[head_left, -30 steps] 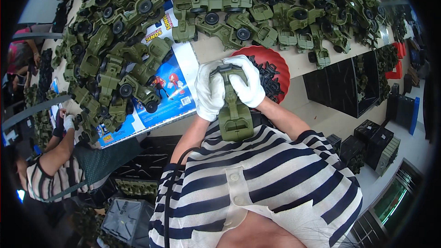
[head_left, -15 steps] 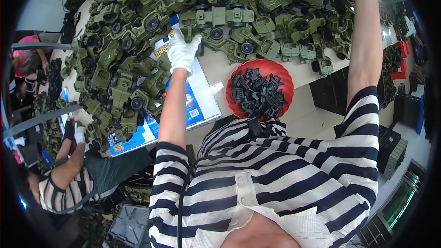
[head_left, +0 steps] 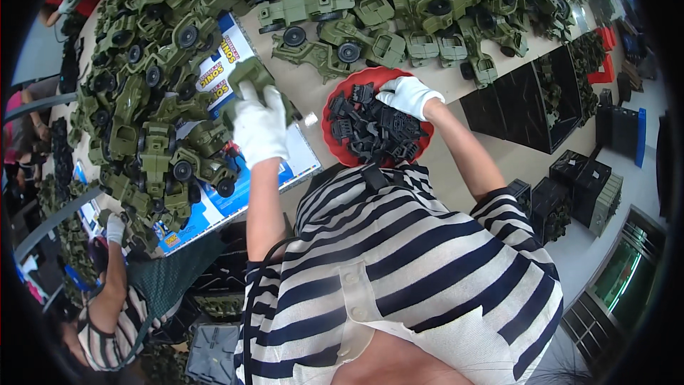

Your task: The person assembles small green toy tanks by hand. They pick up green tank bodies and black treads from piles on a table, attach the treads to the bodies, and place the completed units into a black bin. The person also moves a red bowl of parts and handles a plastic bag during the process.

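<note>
My left hand [head_left: 262,127], in a white glove and slightly blurred, is closed on a green toy vehicle [head_left: 251,77] above the blue-and-white printed sheet [head_left: 285,175]. Black wheels show on many similar green toy vehicles heaped around it. In front of my body a red scalloped bowl [head_left: 330,141] holds a pile of small black plastic parts [head_left: 379,128]. My gloved right hand [head_left: 411,97] reaches over the bowl's far right side, fingers bent together at the parts. Whatever lies between its fingertips is hidden.
Piled green toy vehicles [head_left: 427,7] cover the far side of the table [head_left: 285,78]. Black crates [head_left: 524,110] stand at the right, below the table edge. To the left, a co-worker's gloved hand [head_left: 114,228] is among more green vehicles.
My right hand has come back from the far right to the red bowl. My left hand has taken hold of a green toy vehicle and moved slightly nearer. The whole view has shifted.
</note>
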`<state>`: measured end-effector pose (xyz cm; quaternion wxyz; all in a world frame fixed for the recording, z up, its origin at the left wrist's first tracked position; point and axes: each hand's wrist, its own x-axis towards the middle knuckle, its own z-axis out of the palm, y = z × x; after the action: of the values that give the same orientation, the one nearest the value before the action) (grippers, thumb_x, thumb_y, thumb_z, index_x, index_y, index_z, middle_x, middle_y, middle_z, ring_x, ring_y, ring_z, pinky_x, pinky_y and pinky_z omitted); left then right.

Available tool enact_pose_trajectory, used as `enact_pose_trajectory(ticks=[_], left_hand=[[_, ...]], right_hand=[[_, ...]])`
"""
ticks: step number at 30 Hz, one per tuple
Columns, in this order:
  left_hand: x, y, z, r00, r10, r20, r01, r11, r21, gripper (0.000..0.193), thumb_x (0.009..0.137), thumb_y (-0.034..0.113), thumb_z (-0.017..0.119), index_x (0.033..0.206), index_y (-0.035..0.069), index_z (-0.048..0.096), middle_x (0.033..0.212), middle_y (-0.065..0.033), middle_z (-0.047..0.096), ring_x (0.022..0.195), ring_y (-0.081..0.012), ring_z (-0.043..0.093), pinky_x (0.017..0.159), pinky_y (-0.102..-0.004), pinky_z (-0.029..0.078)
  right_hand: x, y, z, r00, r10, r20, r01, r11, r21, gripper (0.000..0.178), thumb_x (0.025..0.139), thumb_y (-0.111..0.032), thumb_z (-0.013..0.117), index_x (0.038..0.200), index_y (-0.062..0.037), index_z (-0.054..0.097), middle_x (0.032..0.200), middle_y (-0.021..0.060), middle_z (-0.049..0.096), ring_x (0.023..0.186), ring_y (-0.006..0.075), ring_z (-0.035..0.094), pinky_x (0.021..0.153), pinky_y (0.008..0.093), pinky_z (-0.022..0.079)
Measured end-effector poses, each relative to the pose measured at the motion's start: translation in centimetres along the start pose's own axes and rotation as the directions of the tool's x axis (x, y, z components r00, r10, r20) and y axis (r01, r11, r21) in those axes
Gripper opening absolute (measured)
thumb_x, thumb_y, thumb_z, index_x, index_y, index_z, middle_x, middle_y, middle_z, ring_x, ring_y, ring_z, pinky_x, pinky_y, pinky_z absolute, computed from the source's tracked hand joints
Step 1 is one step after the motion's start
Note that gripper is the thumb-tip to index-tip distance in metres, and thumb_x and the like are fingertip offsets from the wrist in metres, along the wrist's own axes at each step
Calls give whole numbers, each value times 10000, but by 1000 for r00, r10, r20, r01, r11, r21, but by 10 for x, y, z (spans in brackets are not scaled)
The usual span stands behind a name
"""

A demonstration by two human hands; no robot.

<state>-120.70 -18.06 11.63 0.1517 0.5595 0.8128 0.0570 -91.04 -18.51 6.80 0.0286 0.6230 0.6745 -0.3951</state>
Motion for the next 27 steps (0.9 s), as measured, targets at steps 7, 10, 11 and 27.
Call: enact_pose_trajectory(ticks=[7, 10, 11, 27], left_hand=[[-3, -36, -4, 898, 296, 326, -218, 942, -255, 1078, 664, 532, 813, 1452, -52, 368, 978, -214, 664, 870, -288, 659, 766, -359, 541], [2, -17, -39, 697, 580, 423, -648, 761, 24, 1111, 474, 391, 898, 1437, 74, 443, 1293, -178, 590, 1238, -336, 529, 1040, -447, 388], [4, -19, -30, 592, 704, 392, -781, 621, 64, 1110, 464, 390, 898, 1435, 97, 448, 1334, -160, 568, 1298, -335, 478, 1098, -482, 319], [40, -44, 30, 114, 856, 505, -986, 36, 161, 651, 737, 92, 620, 1369, 139, 473, 1249, -109, 603, 1239, -260, 524, 957, -424, 381]], right_hand=[[15, 23, 19, 999, -34, -10, 35, 993, 116, 281, 878, -258, 631, 1050, -56, 723, 1004, 177, 712, 967, 337, 673, 888, 369, 511], [9, 19, 18, 975, -127, -180, 143, 987, 75, 234, 918, -257, 601, 1038, -92, 716, 989, 160, 700, 951, 347, 657, 863, 402, 512], [4, 14, 14, 957, -152, -247, 170, 984, 52, 232, 926, -263, 593, 1038, -99, 712, 989, 154, 693, 950, 351, 651, 858, 410, 511], [-15, 13, 23, 648, -183, -739, 233, 972, -36, 159, 860, -68, 656, 1016, -49, 682, 994, 140, 686, 888, 315, 673, 784, 373, 538]])
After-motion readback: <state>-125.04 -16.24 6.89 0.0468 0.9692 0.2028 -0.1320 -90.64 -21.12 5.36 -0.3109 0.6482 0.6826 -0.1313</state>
